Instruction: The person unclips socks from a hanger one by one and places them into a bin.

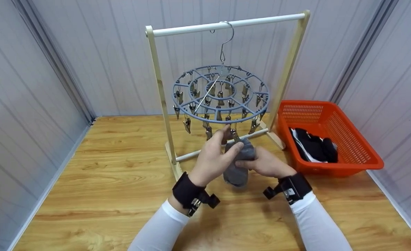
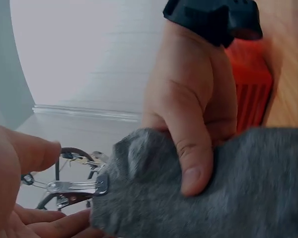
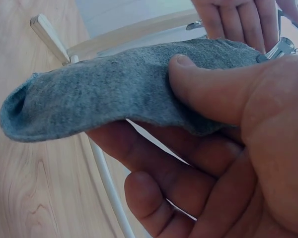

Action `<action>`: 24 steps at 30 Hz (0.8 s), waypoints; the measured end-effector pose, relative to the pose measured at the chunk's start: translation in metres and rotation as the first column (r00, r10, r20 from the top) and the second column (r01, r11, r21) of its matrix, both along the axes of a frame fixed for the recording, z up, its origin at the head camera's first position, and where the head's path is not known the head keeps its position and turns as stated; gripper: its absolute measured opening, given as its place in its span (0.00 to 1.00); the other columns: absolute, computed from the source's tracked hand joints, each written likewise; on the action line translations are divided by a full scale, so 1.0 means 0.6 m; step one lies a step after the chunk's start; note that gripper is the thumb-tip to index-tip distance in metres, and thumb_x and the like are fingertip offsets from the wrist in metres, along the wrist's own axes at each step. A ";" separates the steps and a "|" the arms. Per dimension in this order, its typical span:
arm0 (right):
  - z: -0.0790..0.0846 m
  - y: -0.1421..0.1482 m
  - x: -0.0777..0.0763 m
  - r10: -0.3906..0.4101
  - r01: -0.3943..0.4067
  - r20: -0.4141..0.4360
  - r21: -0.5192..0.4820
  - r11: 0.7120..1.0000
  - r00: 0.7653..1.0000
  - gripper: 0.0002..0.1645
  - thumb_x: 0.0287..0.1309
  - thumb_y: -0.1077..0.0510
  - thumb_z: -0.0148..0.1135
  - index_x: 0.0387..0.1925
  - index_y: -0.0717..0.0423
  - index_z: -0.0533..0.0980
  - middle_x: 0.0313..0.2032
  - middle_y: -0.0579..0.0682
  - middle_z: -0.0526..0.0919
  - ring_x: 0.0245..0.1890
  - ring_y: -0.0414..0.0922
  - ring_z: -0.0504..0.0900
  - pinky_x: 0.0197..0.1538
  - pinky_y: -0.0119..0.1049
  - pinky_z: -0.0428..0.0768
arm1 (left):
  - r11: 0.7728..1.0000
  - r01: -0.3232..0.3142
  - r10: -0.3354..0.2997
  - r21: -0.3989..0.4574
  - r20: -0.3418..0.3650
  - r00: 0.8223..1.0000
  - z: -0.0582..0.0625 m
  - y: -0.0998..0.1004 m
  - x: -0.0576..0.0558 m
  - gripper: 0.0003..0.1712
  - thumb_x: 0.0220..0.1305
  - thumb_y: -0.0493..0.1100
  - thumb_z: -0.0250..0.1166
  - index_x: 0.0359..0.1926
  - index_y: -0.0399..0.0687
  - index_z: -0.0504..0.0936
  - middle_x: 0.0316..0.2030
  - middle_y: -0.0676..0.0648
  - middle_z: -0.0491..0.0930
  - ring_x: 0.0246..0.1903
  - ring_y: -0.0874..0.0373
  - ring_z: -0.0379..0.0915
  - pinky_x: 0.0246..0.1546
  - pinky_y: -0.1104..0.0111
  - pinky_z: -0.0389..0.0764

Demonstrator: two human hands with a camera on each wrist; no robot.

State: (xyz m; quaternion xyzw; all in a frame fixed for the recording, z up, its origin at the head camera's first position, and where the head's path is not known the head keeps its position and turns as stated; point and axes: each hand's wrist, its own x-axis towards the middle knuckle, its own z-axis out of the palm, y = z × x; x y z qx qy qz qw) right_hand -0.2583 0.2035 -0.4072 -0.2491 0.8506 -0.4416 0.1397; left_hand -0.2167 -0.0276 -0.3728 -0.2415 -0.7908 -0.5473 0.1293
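A grey sock hangs under the front rim of a round blue-grey clip hanger. One metal clip bites the edge of the sock in the left wrist view. My right hand pinches the sock, thumb on top and fingers beneath, as the right wrist view shows around the grey cloth. Around the clip, my left hand has its thumb and fingers spread apart, with a gap on both sides of the metal. Its fingers look straight from the right wrist.
The hanger's hook sits on the white bar of a wooden stand. Several other metal clips dangle from the rings. To the right, a red basket holds black and white cloth items. Panelled walls enclose the wooden table.
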 end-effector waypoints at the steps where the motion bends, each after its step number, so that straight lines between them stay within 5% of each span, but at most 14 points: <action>1: 0.000 -0.001 0.001 0.002 -0.002 0.000 -0.002 1.000 1.000 0.31 0.75 0.46 0.74 0.71 0.55 0.82 0.61 0.53 0.90 0.58 0.51 0.88 0.64 0.55 0.84 | 1.000 0.007 -0.007 0.029 0.027 1.000 0.000 0.001 -0.002 0.41 0.80 0.49 0.71 0.81 0.32 0.67 0.66 0.38 0.84 0.66 0.48 0.81 0.68 0.54 0.82; 6: 0.003 -0.003 0.005 0.013 -0.013 -0.027 -0.004 1.000 1.000 0.25 0.75 0.48 0.74 0.66 0.54 0.86 0.57 0.50 0.91 0.57 0.49 0.89 0.62 0.52 0.85 | 0.994 -0.004 -0.004 0.108 0.073 0.997 -0.001 0.002 -0.006 0.38 0.80 0.49 0.70 0.80 0.33 0.70 0.56 0.43 0.87 0.57 0.53 0.85 0.61 0.59 0.87; 14: 0.007 -0.006 0.008 0.040 -0.041 -0.048 -0.011 0.999 0.998 0.21 0.75 0.49 0.74 0.62 0.54 0.88 0.54 0.49 0.93 0.55 0.48 0.90 0.62 0.54 0.86 | 0.991 -0.035 0.032 0.126 0.028 0.999 0.000 0.000 -0.007 0.31 0.81 0.48 0.70 0.74 0.35 0.79 0.45 0.47 0.85 0.45 0.57 0.83 0.50 0.62 0.89; 24: 0.012 -0.008 0.011 0.056 -0.057 -0.045 -0.018 0.998 0.997 0.24 0.75 0.50 0.74 0.66 0.55 0.86 0.57 0.51 0.92 0.57 0.49 0.90 0.64 0.55 0.86 | 0.987 -0.057 0.064 0.151 -0.037 0.997 -0.002 -0.001 -0.011 0.20 0.81 0.46 0.70 0.62 0.36 0.88 0.43 0.47 0.91 0.42 0.57 0.88 0.46 0.64 0.91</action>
